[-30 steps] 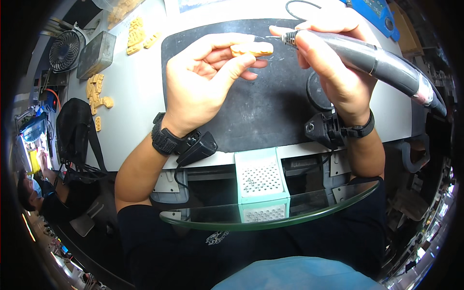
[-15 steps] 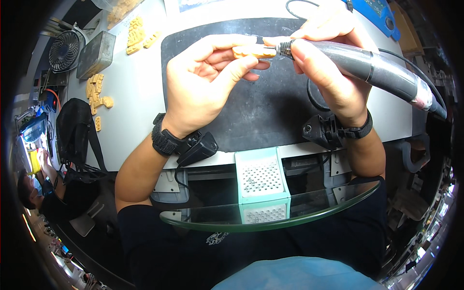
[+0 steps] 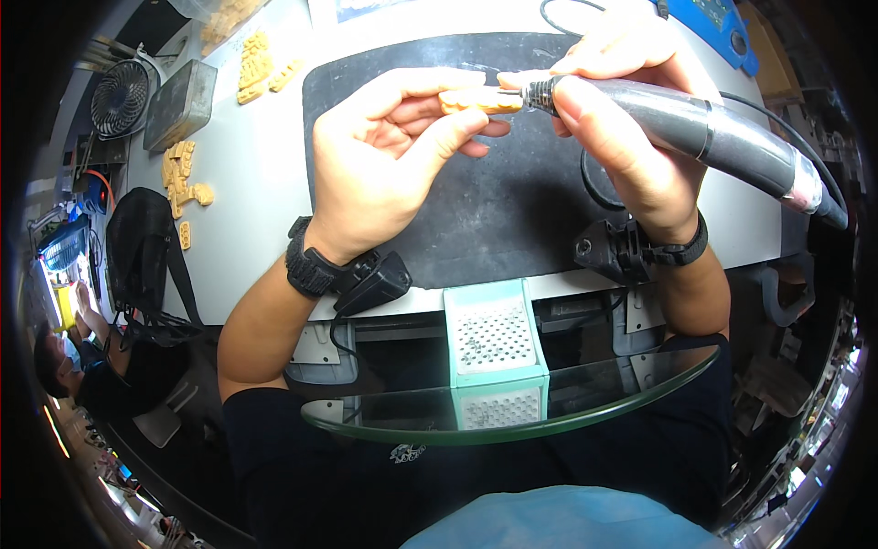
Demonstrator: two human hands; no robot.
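Note:
Between the thumb and fingers of my left hand [image 3: 380,169] is a small yellow-orange moulded piece [image 3: 471,99], held level above the dark work mat [image 3: 485,201]. My right hand [image 3: 640,151] is wrapped round a black rotary handpiece [image 3: 668,114], whose tip points left. Its thin metal bit [image 3: 510,91] meets the right end of the piece; whether it presses in or only touches, I cannot tell. The fingertips of both hands nearly meet there. A cable leaves the back of the handpiece. Each wrist wears a black strap with a small black device.
More yellow-orange pieces [image 3: 256,69] lie at the far left, others [image 3: 185,178] nearer. A grey metal box [image 3: 181,105] and black fan [image 3: 123,96] stand beside them. A green perforated tray [image 3: 496,329] juts from the table edge, behind a clear shield [image 3: 366,412]. Another person sits left.
Both hands keep almost the same place and grip. The handpiece's rear end has shifted very slightly right and down.

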